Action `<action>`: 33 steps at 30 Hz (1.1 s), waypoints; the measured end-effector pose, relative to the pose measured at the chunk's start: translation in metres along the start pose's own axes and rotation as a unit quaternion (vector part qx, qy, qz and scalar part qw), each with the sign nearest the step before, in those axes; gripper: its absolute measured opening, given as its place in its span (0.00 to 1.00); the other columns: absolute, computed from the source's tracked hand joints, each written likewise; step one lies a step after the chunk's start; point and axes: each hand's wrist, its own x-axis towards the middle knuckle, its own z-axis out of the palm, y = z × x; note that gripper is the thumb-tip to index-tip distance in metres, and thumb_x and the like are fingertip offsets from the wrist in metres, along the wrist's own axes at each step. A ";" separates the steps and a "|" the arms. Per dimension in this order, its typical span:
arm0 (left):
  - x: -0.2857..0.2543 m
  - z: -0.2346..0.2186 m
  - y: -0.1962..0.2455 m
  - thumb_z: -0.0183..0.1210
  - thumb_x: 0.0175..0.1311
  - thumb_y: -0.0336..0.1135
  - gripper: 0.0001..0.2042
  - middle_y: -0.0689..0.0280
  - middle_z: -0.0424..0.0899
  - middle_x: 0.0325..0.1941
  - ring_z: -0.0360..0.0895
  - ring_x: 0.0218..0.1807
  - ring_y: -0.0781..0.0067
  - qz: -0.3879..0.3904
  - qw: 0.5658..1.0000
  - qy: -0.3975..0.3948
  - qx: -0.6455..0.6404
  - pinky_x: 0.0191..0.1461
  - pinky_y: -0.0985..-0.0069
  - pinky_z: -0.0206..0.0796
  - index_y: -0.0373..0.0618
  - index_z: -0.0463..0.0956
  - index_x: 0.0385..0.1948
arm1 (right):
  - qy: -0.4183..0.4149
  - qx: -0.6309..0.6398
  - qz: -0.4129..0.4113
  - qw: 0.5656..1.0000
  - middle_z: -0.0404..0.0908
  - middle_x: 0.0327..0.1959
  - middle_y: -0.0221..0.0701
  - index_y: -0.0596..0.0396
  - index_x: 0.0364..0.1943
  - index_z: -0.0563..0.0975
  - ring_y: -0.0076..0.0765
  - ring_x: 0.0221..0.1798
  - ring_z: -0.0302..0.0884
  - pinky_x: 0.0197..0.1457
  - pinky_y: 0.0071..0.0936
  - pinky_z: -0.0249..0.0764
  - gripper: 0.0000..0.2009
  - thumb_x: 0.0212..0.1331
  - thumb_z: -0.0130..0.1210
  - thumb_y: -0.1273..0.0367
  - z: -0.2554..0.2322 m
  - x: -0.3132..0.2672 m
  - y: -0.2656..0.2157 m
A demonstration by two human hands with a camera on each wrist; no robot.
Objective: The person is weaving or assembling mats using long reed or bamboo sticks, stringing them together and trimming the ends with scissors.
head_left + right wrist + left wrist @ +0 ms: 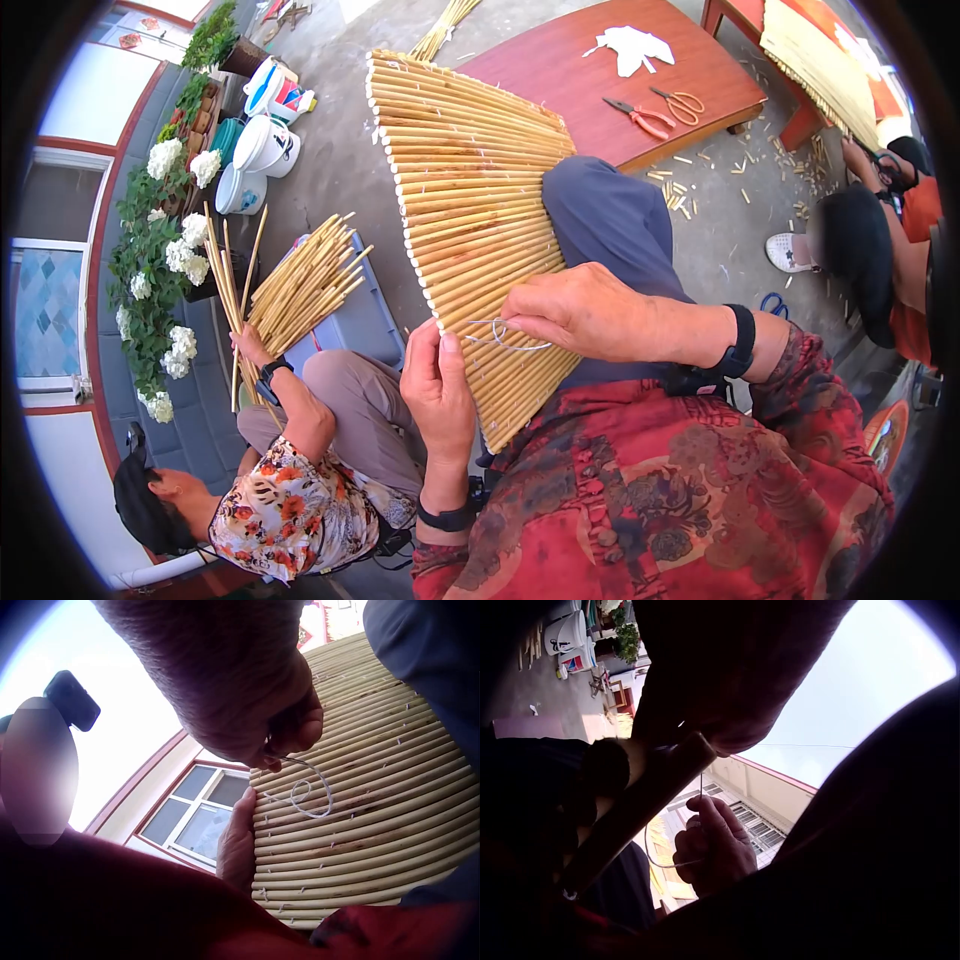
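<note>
Pinching white thread (331,799) — right fingers (532,302) closed tight; left fingers (425,362) — gripping stalk mat (480,210) by edge.

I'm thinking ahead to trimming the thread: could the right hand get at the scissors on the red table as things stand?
Probably not straight away: the right hand pinches the white thread, and in the head view the bent knee lies between it and the scissors, though nothing covers them.

My shirt (690,490): red, printed with dark flowers and brownish blotches. My sleeves (825,385): two, same printed cloth. My left wrist strap (445,518): black. My right wrist strap (745,325): black, with black casing (738,362). My trousers (612,215): plain blue-grey. At my head: one black box (73,700).
</note>
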 end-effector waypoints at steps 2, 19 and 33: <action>0.001 0.001 0.006 0.47 0.64 0.28 0.09 0.58 0.77 0.39 0.74 0.40 0.69 0.021 0.999 0.002 0.029 0.47 0.76 0.64 0.33 0.72 0.40 | -0.009 -0.004 0.002 1.000 0.76 0.24 0.37 0.54 0.33 0.72 0.45 0.28 0.76 0.28 0.34 0.72 0.07 0.56 0.52 0.67 -0.004 0.000 -0.002; -0.011 -0.005 -0.004 0.47 0.63 0.30 0.17 0.56 0.76 0.48 0.74 0.48 0.69 -0.031 0.992 -0.113 -0.042 0.52 0.75 0.63 0.31 0.67 0.51 | 0.008 0.025 -0.015 1.000 0.75 0.21 0.42 0.56 0.32 0.74 0.49 0.27 0.76 0.28 0.40 0.71 0.06 0.53 0.50 0.69 -0.011 -0.006 -0.006; -0.012 -0.002 -0.010 0.44 0.66 0.32 0.15 0.61 0.77 0.44 0.72 0.44 0.77 0.003 0.991 -0.107 -0.076 0.48 0.79 0.62 0.33 0.67 0.50 | -0.068 -0.074 -0.039 0.994 0.79 0.31 0.38 0.60 0.40 0.75 0.39 0.32 0.79 0.32 0.28 0.77 0.12 0.50 0.51 0.75 -0.022 -0.004 -0.014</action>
